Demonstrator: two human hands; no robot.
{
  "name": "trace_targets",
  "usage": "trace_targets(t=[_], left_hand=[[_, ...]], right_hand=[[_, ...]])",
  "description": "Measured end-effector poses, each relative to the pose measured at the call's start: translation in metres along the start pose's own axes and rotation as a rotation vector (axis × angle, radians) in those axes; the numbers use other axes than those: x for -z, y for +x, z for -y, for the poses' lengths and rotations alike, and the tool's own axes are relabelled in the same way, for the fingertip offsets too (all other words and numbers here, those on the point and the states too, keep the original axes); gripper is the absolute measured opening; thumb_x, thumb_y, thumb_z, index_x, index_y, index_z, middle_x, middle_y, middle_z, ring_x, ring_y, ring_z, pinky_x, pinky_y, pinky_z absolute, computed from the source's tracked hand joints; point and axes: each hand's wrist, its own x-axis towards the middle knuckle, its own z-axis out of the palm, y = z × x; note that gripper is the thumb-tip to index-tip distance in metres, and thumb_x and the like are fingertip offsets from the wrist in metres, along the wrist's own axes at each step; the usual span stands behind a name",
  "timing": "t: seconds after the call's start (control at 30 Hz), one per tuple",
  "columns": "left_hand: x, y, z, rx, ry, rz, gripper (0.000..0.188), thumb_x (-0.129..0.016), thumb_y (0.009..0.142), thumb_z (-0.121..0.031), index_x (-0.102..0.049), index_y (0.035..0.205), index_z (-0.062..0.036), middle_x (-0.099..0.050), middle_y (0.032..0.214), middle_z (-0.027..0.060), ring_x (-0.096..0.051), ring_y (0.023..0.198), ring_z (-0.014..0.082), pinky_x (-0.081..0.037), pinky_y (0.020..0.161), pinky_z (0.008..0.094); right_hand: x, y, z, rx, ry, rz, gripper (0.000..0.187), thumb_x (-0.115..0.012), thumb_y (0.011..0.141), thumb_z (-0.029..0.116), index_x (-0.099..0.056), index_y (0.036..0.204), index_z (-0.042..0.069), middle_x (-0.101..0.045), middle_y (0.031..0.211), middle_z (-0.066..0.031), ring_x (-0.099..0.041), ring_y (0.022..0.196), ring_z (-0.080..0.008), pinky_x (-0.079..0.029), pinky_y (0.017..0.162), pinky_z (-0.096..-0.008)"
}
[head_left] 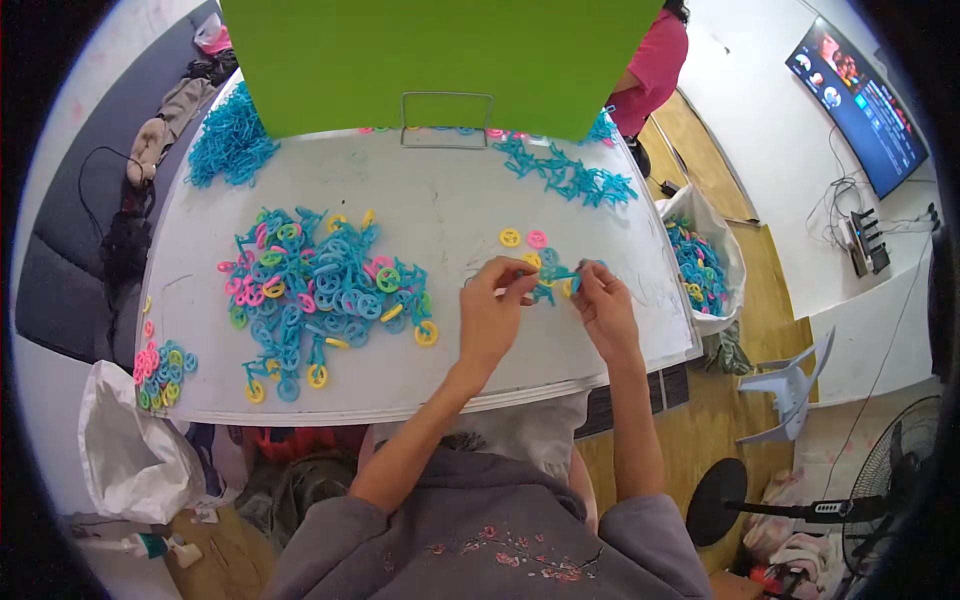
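Note:
Over the right part of the white table, my left hand (490, 310) and my right hand (610, 312) face each other, both with fingers pinched. A small teal plastic toy piece (564, 273) spans the gap between their fingertips, and its ends are hidden by the fingers. Just beyond my hands lie a yellow toy wheel (510, 238) and a pink toy wheel (537, 239). More blue and yellow wheels lie partly hidden near my fingers. To the left spreads a large pile of teal toy pieces (335, 275) fitted with coloured wheels.
Loose wheels (160, 372) lie at the table's left corner. Teal parts (230, 140) are heaped at the far left, others (570, 172) at the far right. A green board (440, 60) stands at the back. A white sack (735, 270) of pieces stands right, near a person's pink sleeve (660, 60).

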Motion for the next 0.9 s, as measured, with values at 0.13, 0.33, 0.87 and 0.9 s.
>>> trace_targets(t=[0.13, 0.33, 0.87, 0.9], left_hand=[[0.018, 0.002, -0.007, 0.122, -0.04, -0.062, 0.016, -0.06, 0.089, -0.008, -0.063, 0.103, -0.0011, -0.064, 0.085, 0.0065, -0.059, 0.071, 0.0089, -0.047, 0.059, 0.0216], [0.022, 0.008, 0.0, 0.047, 0.113, -0.026, 0.016, -0.06, 0.089, -0.007, -0.062, 0.103, -0.0004, -0.065, 0.085, 0.0052, -0.059, 0.071, 0.0088, -0.043, 0.055, 0.0209], [0.018, 0.024, 0.03, -0.208, 1.065, 0.022, 0.02, -0.069, 0.075, -0.007, -0.06, 0.091, -0.001, -0.058, 0.09, 0.0159, -0.059, 0.082, 0.0328, -0.047, 0.069, 0.0382], [0.02, 0.02, 0.018, -0.151, 0.88, -0.001, 0.018, -0.068, 0.077, -0.006, -0.059, 0.091, 0.0001, -0.06, 0.088, 0.0151, -0.061, 0.08, 0.0303, -0.049, 0.067, 0.0362]], right_hand=[[0.018, 0.011, 0.008, 0.099, -0.256, -0.186, 0.025, -0.064, 0.09, 0.015, -0.061, 0.107, -0.003, -0.062, 0.1, -0.0045, -0.058, 0.083, -0.0096, -0.049, 0.073, -0.0227], [-0.024, -0.017, 0.024, 0.702, -1.128, -0.061, 0.04, -0.073, 0.077, 0.008, -0.06, 0.115, 0.002, -0.06, 0.114, -0.0101, -0.057, 0.102, -0.0193, -0.048, 0.083, -0.0316], [-0.03, -0.029, -0.017, 0.208, -0.421, -0.051, 0.007, -0.063, 0.086, 0.001, -0.058, 0.091, 0.0, -0.063, 0.081, -0.0034, -0.061, 0.074, -0.0105, -0.051, 0.069, -0.0226], [-0.032, -0.029, -0.017, 0.229, -0.422, -0.043, 0.007, -0.063, 0.085, 0.0, -0.057, 0.089, -0.001, -0.063, 0.081, -0.0037, -0.061, 0.074, -0.0102, -0.051, 0.069, -0.0224]])
